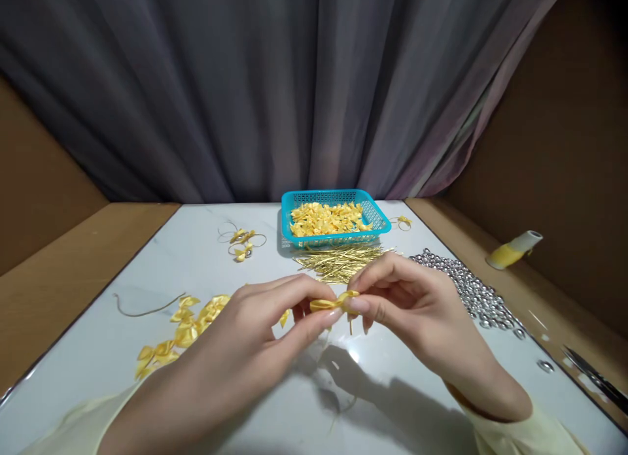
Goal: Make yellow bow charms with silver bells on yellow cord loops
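Both hands [275, 331] [417, 304] pinch a yellow ribbon bow [333, 303], fingertips partly hiding it.

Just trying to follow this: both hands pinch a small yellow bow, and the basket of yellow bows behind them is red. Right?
Not quite: the head view shows the basket is blue, not red. The rest stands: the left hand and right hand pinch a small yellow bow, with the basket of yellow bows behind them.
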`<act>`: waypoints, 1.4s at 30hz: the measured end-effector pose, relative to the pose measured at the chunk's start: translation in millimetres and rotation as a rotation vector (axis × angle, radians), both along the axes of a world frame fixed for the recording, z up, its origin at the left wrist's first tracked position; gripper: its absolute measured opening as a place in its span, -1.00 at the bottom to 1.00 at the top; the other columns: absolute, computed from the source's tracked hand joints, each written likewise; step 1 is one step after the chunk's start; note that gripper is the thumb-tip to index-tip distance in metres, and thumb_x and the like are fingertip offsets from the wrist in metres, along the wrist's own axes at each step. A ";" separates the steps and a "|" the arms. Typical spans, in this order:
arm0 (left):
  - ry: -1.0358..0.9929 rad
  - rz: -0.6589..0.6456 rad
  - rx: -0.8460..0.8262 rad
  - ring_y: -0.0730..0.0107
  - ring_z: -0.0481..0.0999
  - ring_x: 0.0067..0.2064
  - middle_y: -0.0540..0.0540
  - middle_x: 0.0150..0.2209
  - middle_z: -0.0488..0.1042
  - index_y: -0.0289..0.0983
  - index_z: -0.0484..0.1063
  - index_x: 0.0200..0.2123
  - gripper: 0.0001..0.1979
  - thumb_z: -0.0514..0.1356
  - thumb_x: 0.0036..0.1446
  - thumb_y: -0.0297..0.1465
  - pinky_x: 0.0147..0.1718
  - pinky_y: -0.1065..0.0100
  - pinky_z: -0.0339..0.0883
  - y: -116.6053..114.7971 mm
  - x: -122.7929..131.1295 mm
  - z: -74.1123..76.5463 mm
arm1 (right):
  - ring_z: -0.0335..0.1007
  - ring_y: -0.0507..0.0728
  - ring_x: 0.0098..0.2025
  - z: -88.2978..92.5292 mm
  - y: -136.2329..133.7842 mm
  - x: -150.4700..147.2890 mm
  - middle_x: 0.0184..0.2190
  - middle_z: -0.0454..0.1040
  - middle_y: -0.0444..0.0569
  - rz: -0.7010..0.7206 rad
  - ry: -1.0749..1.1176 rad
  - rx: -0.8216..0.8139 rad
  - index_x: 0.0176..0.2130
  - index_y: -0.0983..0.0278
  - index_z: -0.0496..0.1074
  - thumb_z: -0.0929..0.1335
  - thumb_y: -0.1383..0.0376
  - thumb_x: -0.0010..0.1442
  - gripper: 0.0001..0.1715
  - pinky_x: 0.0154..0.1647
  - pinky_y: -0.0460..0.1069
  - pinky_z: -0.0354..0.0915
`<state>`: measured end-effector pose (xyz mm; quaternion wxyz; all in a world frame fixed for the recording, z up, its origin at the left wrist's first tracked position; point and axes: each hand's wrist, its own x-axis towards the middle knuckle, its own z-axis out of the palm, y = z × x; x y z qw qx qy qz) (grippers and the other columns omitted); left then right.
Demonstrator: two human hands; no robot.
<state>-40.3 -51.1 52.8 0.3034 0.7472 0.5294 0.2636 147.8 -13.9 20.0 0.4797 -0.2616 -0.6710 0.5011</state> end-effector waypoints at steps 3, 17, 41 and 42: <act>-0.024 0.053 0.103 0.45 0.49 -0.33 0.12 -0.34 0.56 -0.10 0.52 -0.31 -0.91 0.19 0.18 -0.31 -0.34 0.50 0.25 -2.3 -2.1 -3.9 | 0.41 -0.02 -0.49 0.3 0.7 2.3 -0.48 0.46 -0.06 0.005 -0.015 -0.029 -0.44 0.36 0.39 0.45 0.24 0.12 -0.75 -0.53 -0.14 0.41; 0.033 -0.090 0.139 0.53 0.48 -0.31 0.13 -0.34 0.53 -0.16 0.46 -0.33 -0.85 0.09 0.24 -0.42 -0.32 0.56 0.26 0.1 -4.0 -9.5 | 0.25 -0.02 -0.38 9.0 -1.9 20.6 -0.40 0.35 -0.13 0.103 -0.651 0.449 -0.31 0.28 0.27 0.16 0.23 0.40 -0.73 -0.36 -0.12 0.18; 0.026 -0.305 -0.345 0.48 0.32 -0.39 0.09 -0.42 0.38 -0.20 0.46 -0.31 -0.73 0.04 0.29 -0.22 -0.43 0.46 0.14 15.8 -11.5 -8.1 | 0.03 -0.03 -0.49 1.9 5.3 18.8 -0.50 0.17 -0.16 0.351 -0.769 0.517 -0.41 0.27 0.10 0.11 0.28 0.40 -0.70 -0.44 -0.09 0.03; 0.035 -0.334 -0.365 0.47 0.32 -0.38 0.09 -0.41 0.39 -0.19 0.47 -0.29 -0.74 0.04 0.29 -0.22 -0.43 0.45 0.14 17.0 -12.0 -7.9 | 0.05 -0.04 -0.49 0.7 8.4 18.9 -0.50 0.17 -0.17 0.397 -0.738 0.508 -0.40 0.28 0.12 0.11 0.28 0.40 -0.69 -0.44 -0.10 0.04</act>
